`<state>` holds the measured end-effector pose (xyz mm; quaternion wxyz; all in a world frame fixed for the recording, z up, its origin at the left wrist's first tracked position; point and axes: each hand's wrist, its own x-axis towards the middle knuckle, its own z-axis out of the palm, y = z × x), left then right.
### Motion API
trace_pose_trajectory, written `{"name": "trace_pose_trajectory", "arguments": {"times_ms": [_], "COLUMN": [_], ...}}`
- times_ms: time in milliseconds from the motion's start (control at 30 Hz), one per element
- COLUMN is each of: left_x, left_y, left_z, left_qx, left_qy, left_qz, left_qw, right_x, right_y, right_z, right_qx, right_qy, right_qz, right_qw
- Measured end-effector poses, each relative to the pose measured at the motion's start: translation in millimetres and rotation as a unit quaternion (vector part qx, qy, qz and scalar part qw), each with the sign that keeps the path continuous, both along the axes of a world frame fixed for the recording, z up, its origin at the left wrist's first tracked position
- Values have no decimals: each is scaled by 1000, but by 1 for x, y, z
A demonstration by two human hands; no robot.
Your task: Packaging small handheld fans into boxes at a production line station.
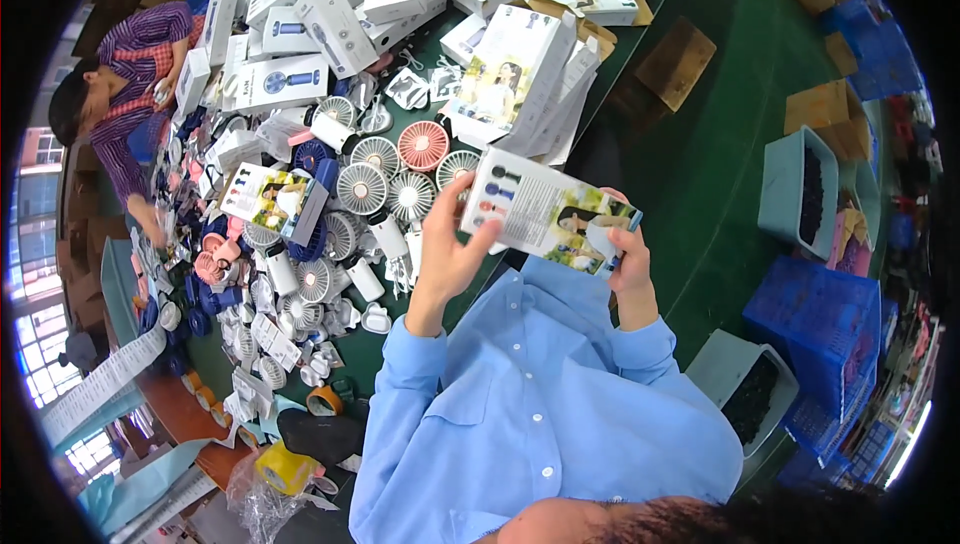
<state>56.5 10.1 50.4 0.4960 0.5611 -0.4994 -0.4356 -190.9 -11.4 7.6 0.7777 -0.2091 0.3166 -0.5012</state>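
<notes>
Between my two hands is a white fan box (pixel 535 206) with pictures of small fans and a photo of a person on its face. My left hand (pixel 447 249) grips its left end, thumb on the printed face. At the other end my right hand (pixel 631 269) holds the lower right corner. Just beyond the box lie several handheld fans, among them a pink fan (pixel 423 146) and a white fan (pixel 362 187). Another printed fan box (pixel 275 202) rests on the pile of fans to the left.
More boxes (pixel 500 74) are stacked at the far side of the green table. A co-worker (pixel 135 74) in a striped top reaches into the pile at the left. Orange tape (pixel 324 402) lies near the left edge. Blue crates (pixel 815 329) and grey bins (pixel 800 189) stand on the floor at the right.
</notes>
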Motion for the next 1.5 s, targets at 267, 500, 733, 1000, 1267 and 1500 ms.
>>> {"name": "trace_pose_trajectory", "arguments": {"times_ms": [267, 500, 733, 1000, 1267, 1500], "left_x": [-22, -25, -36, -31, -23, -38], "left_y": [10, 18, 9, -2, 1, 27], "left_z": [8, 22, 25, 32, 34, 15], "left_qx": [-65, -41, 29, 15, 10, 60], "left_qy": [-39, -104, -195, -216, -153, 243], "left_qz": [33, 25, 63, 37, -84, -287], "left_qw": [997, 993, 978, 975, 985, 925], "right_x": [13, 16, 19, 10, -20, -10], "right_y": [-2, 3, 4, -7, 10, -1], "right_z": [-24, -31, -9, -20, -27, -35], "right_qx": [55, 78, -99, -120, -97, 36], "right_qy": [-8, -29, 138, 182, 192, -124], "right_qz": [-16, -18, -90, -81, -60, 119], "right_qw": [998, 996, 981, 972, 975, 984]}}
